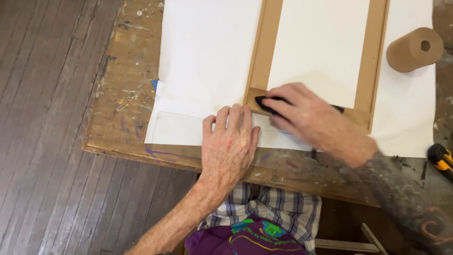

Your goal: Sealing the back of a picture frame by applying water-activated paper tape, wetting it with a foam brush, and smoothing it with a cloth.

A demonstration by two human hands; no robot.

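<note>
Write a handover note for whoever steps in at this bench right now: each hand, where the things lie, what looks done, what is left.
Left hand: flat, palm down on the white paper at the near edge of the workbench, holding nothing.
Right hand: pressing a black flat tool against the brown frame at its near left corner.
Frame lies flat on the paper, brown strips along both long sides and the near end. Brown tape roll sits far right; a yellow-and-black tool at the right edge.
Done: cannot tell how far the rubbing has gone.
Left: the far end is out of view.

workshop | paint-spattered wooden workbench | worn plank floor
</note>
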